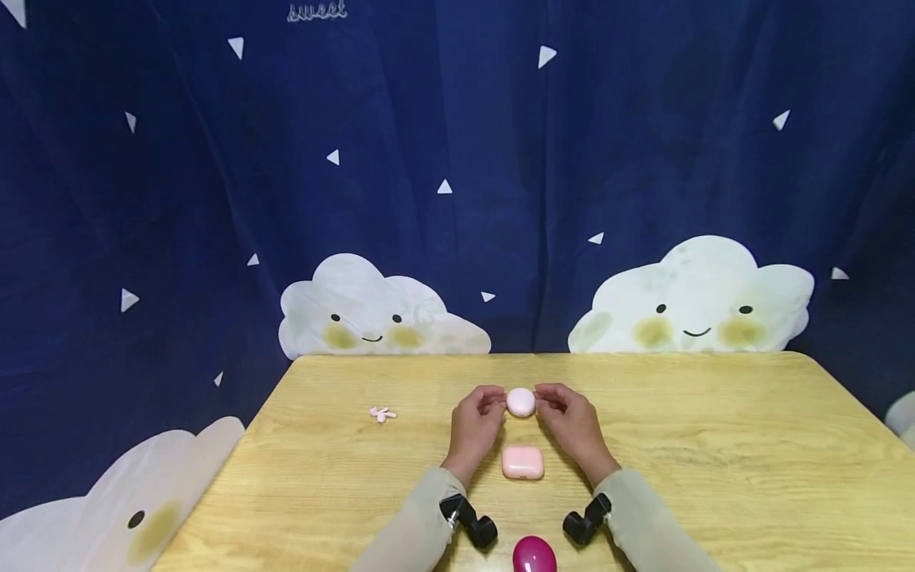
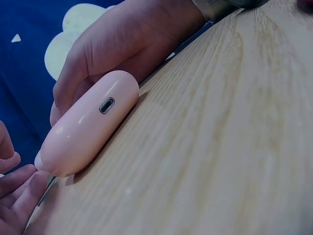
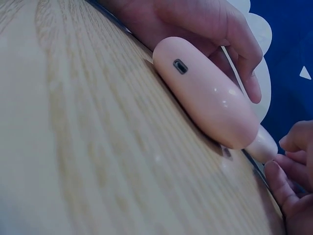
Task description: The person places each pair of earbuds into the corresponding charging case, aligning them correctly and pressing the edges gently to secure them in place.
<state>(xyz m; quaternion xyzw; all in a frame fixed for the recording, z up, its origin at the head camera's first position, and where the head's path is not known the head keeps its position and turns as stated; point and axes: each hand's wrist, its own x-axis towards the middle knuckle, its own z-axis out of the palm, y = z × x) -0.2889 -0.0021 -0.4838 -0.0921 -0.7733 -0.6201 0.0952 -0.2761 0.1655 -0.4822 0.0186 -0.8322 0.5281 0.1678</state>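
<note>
A round pale-pink case [image 1: 520,402] lies on the table between both hands. My left hand [image 1: 477,429] holds its left edge with bent fingers, and my right hand [image 1: 569,425] holds the right edge the same way. In the right wrist view, the thumb and fingers [image 3: 288,171] meet the end of the round case [image 3: 264,146]. Nearer to me, between the wrists, sits a pink earbud charging case [image 1: 523,462], its lid closed. Its charging port [image 2: 106,105] faces the left wrist camera, and the case hides most of the round one there.
Small pale-pink earbuds [image 1: 382,414] lie in a cluster on the left of the wooden table [image 1: 715,453]. A glossy magenta round object [image 1: 534,554] stands near me, partly cut off by the frame. Behind the table hangs a dark blue curtain [image 1: 400,214] with clouds.
</note>
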